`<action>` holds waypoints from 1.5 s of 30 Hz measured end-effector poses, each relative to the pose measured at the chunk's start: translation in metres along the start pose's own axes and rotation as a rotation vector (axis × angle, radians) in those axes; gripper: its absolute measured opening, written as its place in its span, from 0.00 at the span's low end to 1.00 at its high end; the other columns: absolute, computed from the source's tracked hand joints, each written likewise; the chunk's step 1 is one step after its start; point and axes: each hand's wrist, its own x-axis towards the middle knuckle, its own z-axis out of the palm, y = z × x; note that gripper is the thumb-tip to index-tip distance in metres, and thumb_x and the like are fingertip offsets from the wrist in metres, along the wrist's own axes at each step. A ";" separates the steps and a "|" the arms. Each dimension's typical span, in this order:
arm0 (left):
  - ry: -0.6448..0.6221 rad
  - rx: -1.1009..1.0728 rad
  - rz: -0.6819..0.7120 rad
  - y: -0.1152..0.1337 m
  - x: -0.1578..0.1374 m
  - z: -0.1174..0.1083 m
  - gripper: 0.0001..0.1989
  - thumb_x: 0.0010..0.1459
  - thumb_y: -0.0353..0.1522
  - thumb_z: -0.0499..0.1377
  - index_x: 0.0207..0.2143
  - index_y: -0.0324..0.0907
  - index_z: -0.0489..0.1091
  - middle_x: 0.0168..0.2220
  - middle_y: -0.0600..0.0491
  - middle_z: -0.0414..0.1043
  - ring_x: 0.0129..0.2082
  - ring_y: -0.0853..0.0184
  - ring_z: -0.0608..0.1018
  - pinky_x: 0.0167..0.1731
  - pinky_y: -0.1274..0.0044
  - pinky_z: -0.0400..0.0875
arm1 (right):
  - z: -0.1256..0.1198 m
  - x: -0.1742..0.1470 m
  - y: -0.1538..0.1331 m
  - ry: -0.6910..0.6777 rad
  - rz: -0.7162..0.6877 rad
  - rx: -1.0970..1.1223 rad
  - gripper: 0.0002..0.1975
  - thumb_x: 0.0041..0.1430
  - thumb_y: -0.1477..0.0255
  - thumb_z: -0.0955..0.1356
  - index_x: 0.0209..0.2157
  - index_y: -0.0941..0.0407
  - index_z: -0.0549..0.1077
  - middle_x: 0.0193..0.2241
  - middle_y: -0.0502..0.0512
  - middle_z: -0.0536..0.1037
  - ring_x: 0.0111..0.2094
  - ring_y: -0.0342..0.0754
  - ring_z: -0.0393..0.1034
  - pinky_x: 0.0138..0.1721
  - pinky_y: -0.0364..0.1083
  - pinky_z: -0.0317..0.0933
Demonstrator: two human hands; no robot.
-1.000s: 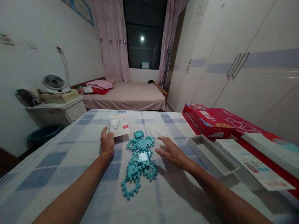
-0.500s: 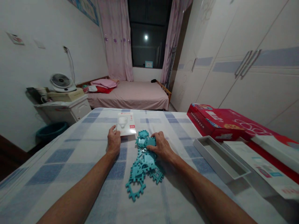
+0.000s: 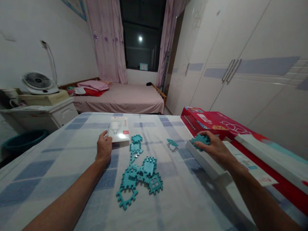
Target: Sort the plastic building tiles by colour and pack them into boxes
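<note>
My left hand is closed on the left edge of a small white box with a charger pictured on its front. Out to the right, my right hand grips teal interlocking plastic pieces above the far end of an open white box tray. How many pieces it holds is hidden. A loose teal piece is by itself left of the tray, with a shadow below it; I cannot tell whether it touches the cloth. More teal notched pieces lie in an overlapping heap between my arms.
A blue-and-white checked cloth covers the surface. Red boxes lie along the right side, with a white printed card beside the tray. Beyond stand a bed, a fan on a cabinet, and a wardrobe.
My right hand has moved right from the heap to the tray, carrying teal pieces. One piece now sits apart between them. My left hand still grips the white box. The view has turned right.
</note>
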 end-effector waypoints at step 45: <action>-0.032 -0.054 0.077 -0.012 0.005 0.006 0.28 0.46 0.27 0.51 0.52 0.32 0.64 0.24 0.55 0.68 0.25 0.68 0.70 0.30 0.77 0.66 | 0.145 -0.067 -0.082 -0.521 -0.598 -0.166 0.40 0.49 0.54 0.70 0.60 0.57 0.59 0.59 0.66 0.59 0.60 0.61 0.50 0.58 0.60 0.45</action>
